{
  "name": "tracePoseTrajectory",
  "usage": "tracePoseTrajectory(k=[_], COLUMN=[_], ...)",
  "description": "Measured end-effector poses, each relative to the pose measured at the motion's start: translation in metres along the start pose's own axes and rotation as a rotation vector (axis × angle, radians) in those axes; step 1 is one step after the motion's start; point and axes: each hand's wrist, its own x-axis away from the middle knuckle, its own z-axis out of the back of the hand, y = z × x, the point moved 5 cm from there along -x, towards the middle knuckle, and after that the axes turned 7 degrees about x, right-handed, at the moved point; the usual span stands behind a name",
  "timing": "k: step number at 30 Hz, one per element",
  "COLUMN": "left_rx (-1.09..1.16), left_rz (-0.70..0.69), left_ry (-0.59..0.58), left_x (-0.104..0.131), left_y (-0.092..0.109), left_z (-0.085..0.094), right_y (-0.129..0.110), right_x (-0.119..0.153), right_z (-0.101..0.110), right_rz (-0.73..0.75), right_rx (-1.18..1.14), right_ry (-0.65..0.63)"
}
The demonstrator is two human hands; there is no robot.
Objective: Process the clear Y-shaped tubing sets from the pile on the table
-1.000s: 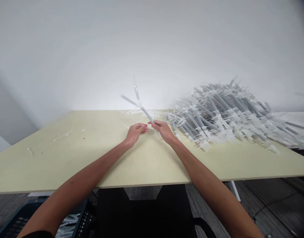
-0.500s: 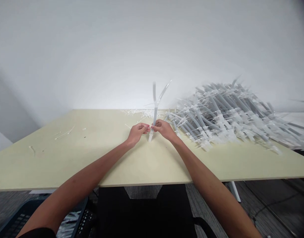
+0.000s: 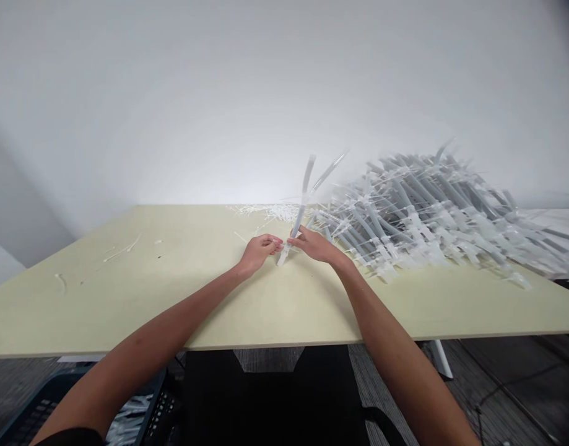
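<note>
A grey Y-shaped tube assembly [image 3: 297, 226] leans to the right over the table, two tube arms spreading upward from a translucent joint. Its clear plastic end fitting [image 3: 283, 255] points down near the tabletop. My right hand [image 3: 314, 244] is closed round the lower tube just above that fitting. Close on the left side of it, my left hand [image 3: 260, 251] pinches a thin white piece that looks like a cable tie [image 3: 277, 242]; the fingers hide most of it.
A large heap of similar tube assemblies [image 3: 405, 210] covers the right of the table [image 3: 173, 310]. White cable ties [image 3: 284, 212] lie scattered at the back, and a few loose ones [image 3: 121, 251] lie on the left. Below the left edge stands a dark basket [image 3: 156, 402] holding more pieces.
The tube assembly has tilted to the right, its upper arms swinging toward the heap. My right hand has turned and shifted slightly right; my left hand has barely moved.
</note>
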Motion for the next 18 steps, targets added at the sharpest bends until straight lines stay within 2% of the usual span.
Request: tracePoseTrajectory(k=[7, 13, 18], left_rx=[-0.099, -0.281, -0.375], left_rz=[-0.025, -0.011, -0.009], left_ry=[-0.005, -0.066, -0.050], left_x=[0.004, 0.022, 0.022], left_y=[0.003, 0.018, 0.016], left_z=[0.000, -0.013, -0.017], right_y=[0.000, -0.009, -0.008], right_x=[0.001, 0.002, -0.001], right_z=[-0.004, -0.007, -0.013], right_rz=[-0.024, -0.002, -0.049], right_rx=[-0.042, -0.154, -0.227], right_ry=[-0.055, -0.031, -0.017])
